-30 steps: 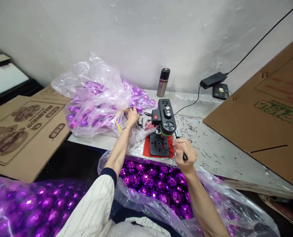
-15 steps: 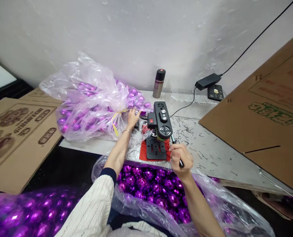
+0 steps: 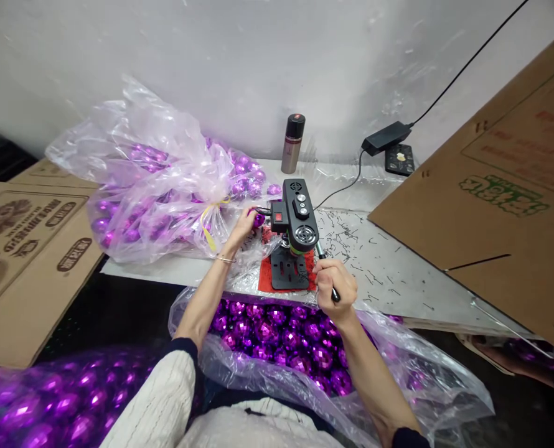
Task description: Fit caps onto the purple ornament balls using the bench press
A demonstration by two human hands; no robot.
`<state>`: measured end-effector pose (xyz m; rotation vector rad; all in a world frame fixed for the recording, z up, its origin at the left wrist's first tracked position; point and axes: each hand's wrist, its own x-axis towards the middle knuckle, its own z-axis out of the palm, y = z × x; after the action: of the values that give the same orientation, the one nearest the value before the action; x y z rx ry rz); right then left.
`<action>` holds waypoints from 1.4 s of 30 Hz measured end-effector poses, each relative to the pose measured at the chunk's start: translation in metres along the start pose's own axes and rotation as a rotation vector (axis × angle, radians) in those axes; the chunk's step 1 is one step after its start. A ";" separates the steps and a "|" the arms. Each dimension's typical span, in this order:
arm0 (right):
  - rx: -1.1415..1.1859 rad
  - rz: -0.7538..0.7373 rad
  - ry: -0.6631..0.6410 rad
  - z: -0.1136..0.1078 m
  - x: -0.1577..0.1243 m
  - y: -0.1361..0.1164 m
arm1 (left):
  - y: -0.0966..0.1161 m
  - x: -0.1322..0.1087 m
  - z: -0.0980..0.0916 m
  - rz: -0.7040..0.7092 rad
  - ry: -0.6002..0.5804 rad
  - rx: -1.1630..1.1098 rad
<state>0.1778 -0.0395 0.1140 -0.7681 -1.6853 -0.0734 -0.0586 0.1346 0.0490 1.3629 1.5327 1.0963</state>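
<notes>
A small black bench press machine [image 3: 296, 227] stands on a red mat [image 3: 265, 278] at the table's near edge. My right hand [image 3: 333, 287] is closed round its black lever handle [image 3: 322, 257]. My left hand [image 3: 245, 222] pinches a purple faceted ball [image 3: 258, 219] just left of the machine, beside a tied clear bag of purple balls [image 3: 155, 186]. An open bag with several purple balls [image 3: 281, 336] lies in my lap below both arms.
A dark metal flask [image 3: 292, 144] stands by the wall. A power adapter [image 3: 382, 138] and its cable run to the machine. Thin metal pins litter the tabletop [image 3: 380, 274]. Cardboard sheets lean at the right [image 3: 505, 186] and left [image 3: 25, 249]. More purple balls [image 3: 48, 398] lie bottom left.
My left hand has come out of the tied bag's opening with a purple ball pinched in it. My right hand stays on the lever. The camera has shifted slightly right.
</notes>
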 end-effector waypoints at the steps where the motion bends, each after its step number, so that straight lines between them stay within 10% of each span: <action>1: -0.002 -0.002 0.006 0.000 0.000 0.000 | -0.001 -0.014 -0.008 -0.058 -0.038 -0.095; 7: 0.009 0.073 0.036 0.002 0.004 -0.003 | -0.010 -0.111 -0.029 -0.145 -0.134 -0.530; 12: 0.010 0.130 0.082 0.003 0.016 -0.008 | -0.028 -0.164 0.020 -0.223 -0.188 -0.593; 18: 0.018 0.117 0.058 0.001 0.019 -0.009 | -0.049 -0.157 0.069 -0.034 0.010 -0.396; 28: 0.000 0.077 0.042 0.001 0.013 -0.008 | -0.051 -0.145 0.065 0.371 0.000 0.241; 42: -0.024 0.045 0.025 0.004 -0.010 -0.001 | -0.061 -0.139 0.071 0.538 -0.077 0.196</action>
<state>0.1750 -0.0427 0.1045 -0.8197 -1.6448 -0.0718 0.0048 0.0006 -0.0287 2.0032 1.2721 1.2097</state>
